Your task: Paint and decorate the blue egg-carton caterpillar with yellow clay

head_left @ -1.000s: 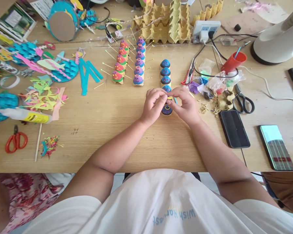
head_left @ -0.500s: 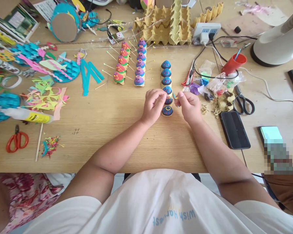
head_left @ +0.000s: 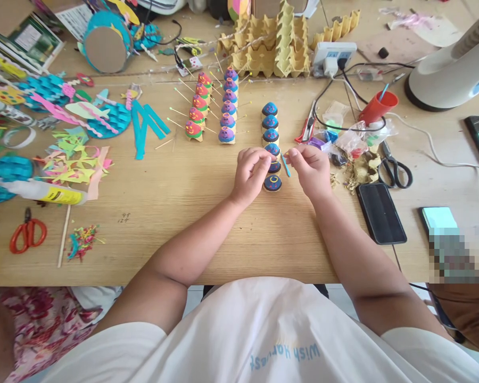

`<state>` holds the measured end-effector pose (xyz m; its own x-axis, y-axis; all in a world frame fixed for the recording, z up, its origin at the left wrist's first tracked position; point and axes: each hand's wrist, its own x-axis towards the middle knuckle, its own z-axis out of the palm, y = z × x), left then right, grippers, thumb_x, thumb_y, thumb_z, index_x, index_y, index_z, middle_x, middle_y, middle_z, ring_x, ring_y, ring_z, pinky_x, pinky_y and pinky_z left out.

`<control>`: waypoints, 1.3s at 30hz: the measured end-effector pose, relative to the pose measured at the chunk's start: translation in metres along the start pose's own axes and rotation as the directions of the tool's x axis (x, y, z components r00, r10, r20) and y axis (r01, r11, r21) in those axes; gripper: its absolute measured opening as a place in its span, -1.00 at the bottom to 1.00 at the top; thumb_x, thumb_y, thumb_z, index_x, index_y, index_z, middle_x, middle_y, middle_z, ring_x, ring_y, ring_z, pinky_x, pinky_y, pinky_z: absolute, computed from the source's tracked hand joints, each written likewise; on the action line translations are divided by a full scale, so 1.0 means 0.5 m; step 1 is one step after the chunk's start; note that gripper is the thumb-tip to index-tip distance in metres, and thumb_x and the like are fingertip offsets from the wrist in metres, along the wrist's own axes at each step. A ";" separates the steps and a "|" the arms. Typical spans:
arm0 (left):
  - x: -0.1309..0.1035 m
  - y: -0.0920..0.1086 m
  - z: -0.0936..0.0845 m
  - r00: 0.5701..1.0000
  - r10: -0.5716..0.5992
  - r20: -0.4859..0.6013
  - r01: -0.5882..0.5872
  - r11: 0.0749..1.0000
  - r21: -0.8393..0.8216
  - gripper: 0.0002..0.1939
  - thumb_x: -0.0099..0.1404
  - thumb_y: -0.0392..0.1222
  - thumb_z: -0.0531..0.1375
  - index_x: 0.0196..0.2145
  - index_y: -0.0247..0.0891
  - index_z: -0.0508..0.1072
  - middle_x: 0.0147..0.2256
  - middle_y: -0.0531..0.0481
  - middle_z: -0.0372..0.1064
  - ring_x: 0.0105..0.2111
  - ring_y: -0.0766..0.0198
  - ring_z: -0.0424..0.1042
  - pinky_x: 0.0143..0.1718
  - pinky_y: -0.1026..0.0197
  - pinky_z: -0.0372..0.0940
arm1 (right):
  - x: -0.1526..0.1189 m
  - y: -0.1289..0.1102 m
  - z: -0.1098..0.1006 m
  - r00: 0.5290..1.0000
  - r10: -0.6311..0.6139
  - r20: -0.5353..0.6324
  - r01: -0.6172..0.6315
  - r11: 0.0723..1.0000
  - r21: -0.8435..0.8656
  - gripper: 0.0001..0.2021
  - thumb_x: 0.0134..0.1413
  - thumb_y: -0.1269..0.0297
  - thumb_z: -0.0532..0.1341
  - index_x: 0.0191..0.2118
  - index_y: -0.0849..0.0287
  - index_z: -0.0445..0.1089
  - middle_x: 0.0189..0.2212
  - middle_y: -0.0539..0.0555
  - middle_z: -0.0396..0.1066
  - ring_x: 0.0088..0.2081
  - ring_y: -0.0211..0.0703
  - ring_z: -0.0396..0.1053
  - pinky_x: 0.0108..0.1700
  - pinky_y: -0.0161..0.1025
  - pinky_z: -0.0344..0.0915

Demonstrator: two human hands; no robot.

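A row of blue, egg-carton cups with painted faces [head_left: 270, 122] stands in the middle of the table. Over the left side of its near end is my left hand [head_left: 250, 175], thumb and forefinger pinched; what they hold, if anything, is too small to make out. To the right of the row, my right hand [head_left: 313, 173] pinches a tiny yellow piece [head_left: 286, 154]. Between the hands a thin blue stick [head_left: 286, 166] shows beside the cups. The nearest blue cup [head_left: 272, 183] carries a yellow ring shape.
Red-green cups [head_left: 194, 129] and purple cups [head_left: 227, 134] bristling with pins stand left of the blue row. To the right are a red utility knife [head_left: 306, 127], a red cup [head_left: 377, 108], black scissors [head_left: 397, 169] and a phone [head_left: 381, 213]. Orange-handled scissors [head_left: 27, 234] lie far left.
My right hand has shifted slightly, and more of the blue stick shows between my hands. My left hand keeps its pinch in nearly the same place. The whole view has moved a little.
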<state>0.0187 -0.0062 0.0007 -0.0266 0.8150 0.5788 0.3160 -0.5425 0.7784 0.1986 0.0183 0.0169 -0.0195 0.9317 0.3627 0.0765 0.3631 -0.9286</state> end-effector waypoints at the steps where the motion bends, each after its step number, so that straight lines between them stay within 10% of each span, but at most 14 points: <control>1: 0.000 -0.001 0.000 1.000 -0.002 -0.001 0.002 1.000 0.000 -0.53 0.63 0.28 0.09 -0.20 -0.06 0.58 -0.17 -0.02 0.64 -0.01 0.12 0.56 0.18 -0.02 0.32 | 0.003 -0.006 0.000 1.000 -0.016 -0.015 0.015 1.000 -0.022 -0.38 0.17 -0.43 0.36 -0.47 0.10 0.51 -0.54 -0.03 0.45 -0.49 -0.32 0.28 -0.40 -0.25 0.25; 28: 0.004 -0.012 -0.003 0.997 0.061 0.043 -0.065 0.992 0.106 -0.61 0.55 0.27 0.23 -0.17 -0.06 0.64 -0.14 -0.04 0.63 0.00 0.14 0.58 0.17 -0.02 0.40 | -0.017 -0.010 0.014 0.988 -0.073 0.136 0.091 0.988 -0.128 -0.28 0.37 -0.43 0.14 -0.57 0.09 0.44 -0.64 -0.04 0.26 -0.53 -0.26 0.21 -0.34 -0.18 0.32; 39: -0.001 -0.033 0.004 0.995 -0.093 -0.041 0.090 0.993 -0.080 -0.59 0.48 0.32 0.29 -0.20 -0.07 0.64 -0.12 -0.08 0.60 0.02 0.14 0.57 0.12 0.00 0.42 | -0.009 0.021 0.008 0.958 -0.234 0.167 0.256 0.959 -0.125 -0.55 0.21 -0.23 0.45 0.03 -0.03 0.70 -0.32 0.04 0.63 -0.32 -0.16 0.47 -0.24 -0.15 0.44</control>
<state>0.0153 0.0028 -0.0130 -0.0945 0.8532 0.5130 0.2358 -0.4815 0.8441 0.1956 0.0179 0.0054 -0.2027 0.8088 0.5521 0.1926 0.5857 -0.7873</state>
